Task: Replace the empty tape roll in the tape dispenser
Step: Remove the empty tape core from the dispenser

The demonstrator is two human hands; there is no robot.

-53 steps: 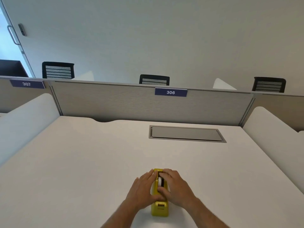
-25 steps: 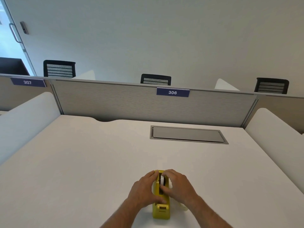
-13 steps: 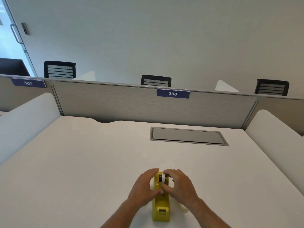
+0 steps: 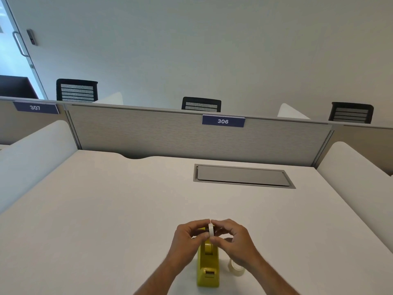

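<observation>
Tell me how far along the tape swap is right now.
Done: the empty white roll is lifted clear above the yellow dispenser, so removal looks finished. In hand: the left hand and right hand pinch that roll between them. Left: set it aside, pick up the clear new tape roll lying on the desk right of the dispenser, and seat it.

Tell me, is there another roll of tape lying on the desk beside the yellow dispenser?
Yes, a clear tape roll lies on the desk just right of the yellow dispenser, partly hidden behind the right hand.
</observation>
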